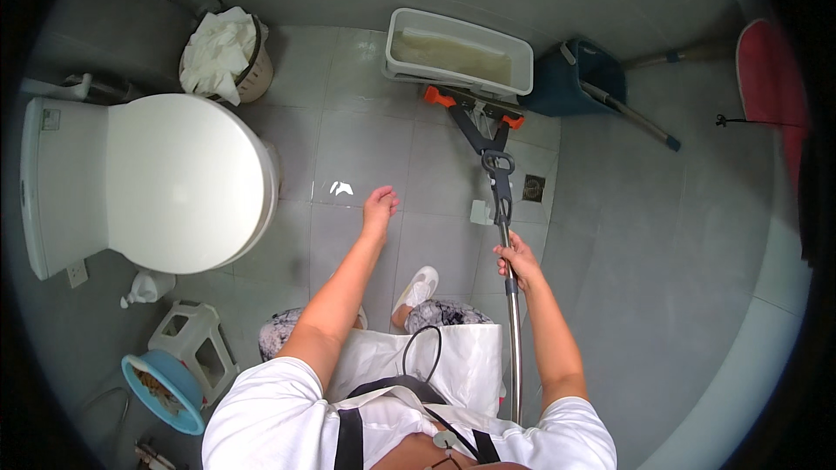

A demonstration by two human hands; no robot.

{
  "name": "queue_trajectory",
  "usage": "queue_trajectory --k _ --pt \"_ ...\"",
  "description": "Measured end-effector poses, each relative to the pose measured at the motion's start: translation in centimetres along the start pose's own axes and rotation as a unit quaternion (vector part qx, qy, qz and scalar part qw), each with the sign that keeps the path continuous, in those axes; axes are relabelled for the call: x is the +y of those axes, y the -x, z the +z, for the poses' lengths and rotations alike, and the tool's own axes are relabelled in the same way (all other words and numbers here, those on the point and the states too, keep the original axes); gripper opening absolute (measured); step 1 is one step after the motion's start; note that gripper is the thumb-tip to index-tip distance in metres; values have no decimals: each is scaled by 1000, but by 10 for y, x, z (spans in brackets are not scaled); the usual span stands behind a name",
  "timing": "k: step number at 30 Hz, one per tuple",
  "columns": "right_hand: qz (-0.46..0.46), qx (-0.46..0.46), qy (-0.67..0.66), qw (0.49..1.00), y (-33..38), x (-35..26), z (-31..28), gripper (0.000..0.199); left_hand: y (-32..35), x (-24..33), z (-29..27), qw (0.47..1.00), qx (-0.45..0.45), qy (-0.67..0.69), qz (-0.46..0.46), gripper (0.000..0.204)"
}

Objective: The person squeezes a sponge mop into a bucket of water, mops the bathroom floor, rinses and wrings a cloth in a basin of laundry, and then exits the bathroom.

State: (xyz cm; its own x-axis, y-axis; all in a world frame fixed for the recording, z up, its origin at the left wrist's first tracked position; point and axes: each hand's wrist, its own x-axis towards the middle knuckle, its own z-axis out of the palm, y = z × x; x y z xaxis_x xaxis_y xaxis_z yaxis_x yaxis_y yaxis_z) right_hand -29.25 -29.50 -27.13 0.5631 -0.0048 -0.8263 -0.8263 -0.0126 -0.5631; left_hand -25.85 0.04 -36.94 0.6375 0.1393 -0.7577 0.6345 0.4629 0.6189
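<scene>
My right hand (519,261) is wrapped round the metal pole of a sponge mop (514,339). The pole runs up from beside my body to a dark mop head (475,104) with orange end pieces. That head is down by the near side of a long white bucket (396,35) holding murky water; I cannot tell whether they touch. A grey lever handle (498,176) sits on the pole beyond my grip. My left hand (380,207) hangs over the tiled floor with its fingers curled in, and nothing shows in it.
To the left are a white toilet (187,178), a bin (254,78) full of used paper, a white stool (196,344) and a blue basin (135,370). A dark blue bucket (553,78) stands at the right wall, near a floor drain (534,188). Wet patches shine on the tiles.
</scene>
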Motion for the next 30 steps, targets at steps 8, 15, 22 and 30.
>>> queue_trajectory --k 8,15,22,30 --pt "115 112 38 986 92 55 5 21 96 8 -26 998 3 -33 -45 25" --pt "30 200 285 937 137 78 22 20 128 38 -31 966 15 -240 95 24" --pt "118 134 203 963 221 -28 73 19 177 111 -36 928 60 -333 156 24" --pt "-5 38 251 967 167 13 120 25 182 74 -73 925 111 -323 166 23"
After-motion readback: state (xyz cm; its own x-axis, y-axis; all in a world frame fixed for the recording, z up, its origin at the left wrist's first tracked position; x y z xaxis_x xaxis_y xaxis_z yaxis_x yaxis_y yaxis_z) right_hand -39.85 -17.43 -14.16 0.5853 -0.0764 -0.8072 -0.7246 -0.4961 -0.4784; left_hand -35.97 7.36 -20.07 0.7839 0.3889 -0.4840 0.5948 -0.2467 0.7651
